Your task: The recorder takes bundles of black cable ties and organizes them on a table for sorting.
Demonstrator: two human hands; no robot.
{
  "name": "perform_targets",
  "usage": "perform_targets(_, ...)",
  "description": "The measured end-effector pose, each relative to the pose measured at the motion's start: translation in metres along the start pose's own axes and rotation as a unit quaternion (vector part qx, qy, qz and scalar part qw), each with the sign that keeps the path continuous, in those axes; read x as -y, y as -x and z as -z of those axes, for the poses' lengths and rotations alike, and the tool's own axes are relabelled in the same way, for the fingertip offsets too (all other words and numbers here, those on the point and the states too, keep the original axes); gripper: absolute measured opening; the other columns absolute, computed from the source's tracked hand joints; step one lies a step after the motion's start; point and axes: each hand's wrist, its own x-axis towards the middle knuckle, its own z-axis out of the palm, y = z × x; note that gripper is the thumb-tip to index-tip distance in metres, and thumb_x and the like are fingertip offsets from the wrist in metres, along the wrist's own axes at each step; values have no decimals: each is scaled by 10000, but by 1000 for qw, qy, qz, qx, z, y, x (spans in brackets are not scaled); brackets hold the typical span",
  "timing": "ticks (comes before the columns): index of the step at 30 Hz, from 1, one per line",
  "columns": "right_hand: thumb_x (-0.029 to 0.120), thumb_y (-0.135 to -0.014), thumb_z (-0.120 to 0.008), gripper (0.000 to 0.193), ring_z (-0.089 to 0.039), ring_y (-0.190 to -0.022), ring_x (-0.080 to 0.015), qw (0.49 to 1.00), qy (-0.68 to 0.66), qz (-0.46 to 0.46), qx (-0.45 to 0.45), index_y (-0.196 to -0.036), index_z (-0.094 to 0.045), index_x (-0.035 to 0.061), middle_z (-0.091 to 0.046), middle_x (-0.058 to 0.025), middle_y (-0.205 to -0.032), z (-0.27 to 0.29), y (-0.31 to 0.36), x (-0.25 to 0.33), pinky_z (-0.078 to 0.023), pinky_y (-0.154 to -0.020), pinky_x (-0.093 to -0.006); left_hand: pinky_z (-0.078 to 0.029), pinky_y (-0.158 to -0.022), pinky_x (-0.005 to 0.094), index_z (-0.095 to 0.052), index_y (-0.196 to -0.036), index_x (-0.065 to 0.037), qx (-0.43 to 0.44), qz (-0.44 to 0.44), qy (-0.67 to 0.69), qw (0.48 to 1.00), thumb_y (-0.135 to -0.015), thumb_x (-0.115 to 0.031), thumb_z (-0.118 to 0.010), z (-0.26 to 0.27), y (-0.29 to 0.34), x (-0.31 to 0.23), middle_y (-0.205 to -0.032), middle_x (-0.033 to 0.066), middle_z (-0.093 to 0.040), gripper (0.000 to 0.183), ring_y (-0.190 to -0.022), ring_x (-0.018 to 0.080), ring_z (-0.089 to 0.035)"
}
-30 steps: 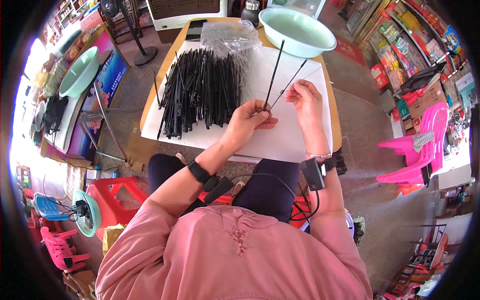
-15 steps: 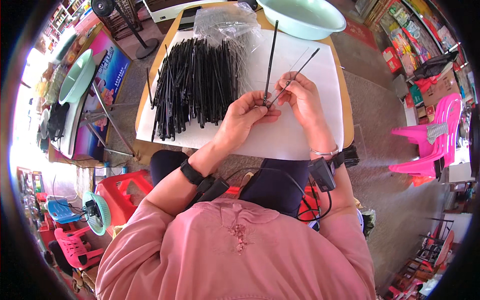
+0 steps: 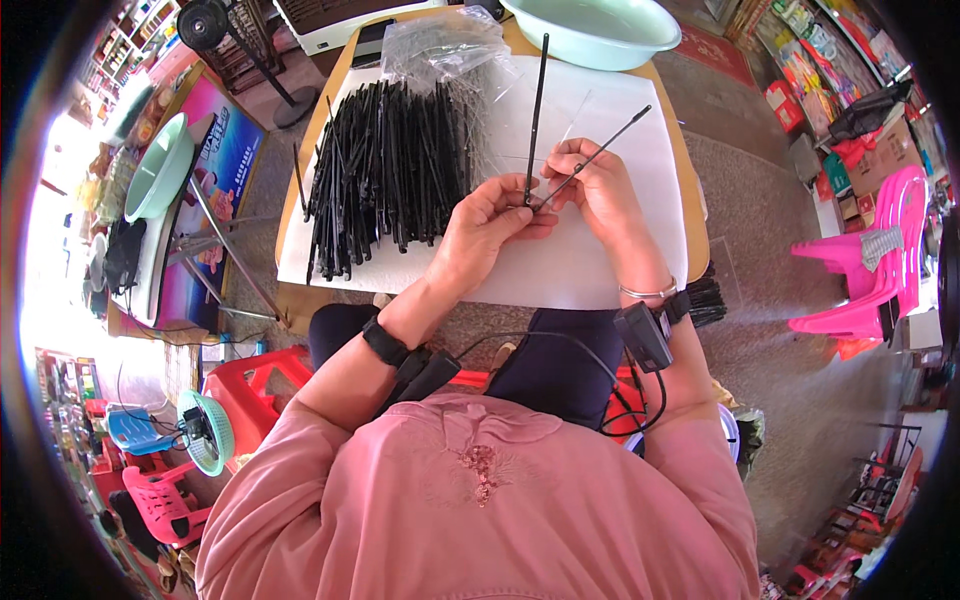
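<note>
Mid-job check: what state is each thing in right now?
Left black rod: held at near end
Right black rod: angled rightward
Left hand: closed on Left black rod
Right hand: fingers bent at Right black rod, grip unclear
Other black rods: piled on white sheet
Clear plastic bag: crumpled
Light green tabletop basin: upright, open

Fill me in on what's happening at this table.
The person's left hand pinches one black rod near its lower end, holding it roughly upright. The right hand is at a second, slanting rod, whose lower end reaches the left hand. A pile of similar rods lies to the left on a white sheet.
</note>
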Motion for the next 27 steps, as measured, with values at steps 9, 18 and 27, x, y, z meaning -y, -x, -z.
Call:
perform_targets(9,113,-796,-619,98,-568,-600,-122,999,27,-22,-4,-841,-585,33,-626,-71,-747,2,0,3,-486,-504,-255,-525,-852,312,-453,-1183,21,7,-6,-33,999,-926,30,-444,-1,2,-1,-1030,116,-572,258,-968,228,-623)
perform_targets(18,70,-816,-578,206,-566,-633,-118,995,21,62,80,-1015,-551,26,-623,-82,-871,-4,11,9,-494,-594,-251,-566,-635,283,-457,-914,-25,-62,-29,-7,998,-930,-64,-513,-3,3,-1,-834,79,-592,70,-765,193,-667)
perform_targets(27,132,-849,-566,239,-573,-685,-125,990,44,69,117,-1064,-515,39,-577,-47,-879,-3,19,14,-484,-615,-259,-544,-687,277,-475,-881,-12,-84,-61,-36,994,-904,-58,-535,-7,2,5,-802,83,-599,78,-750,150,-641)
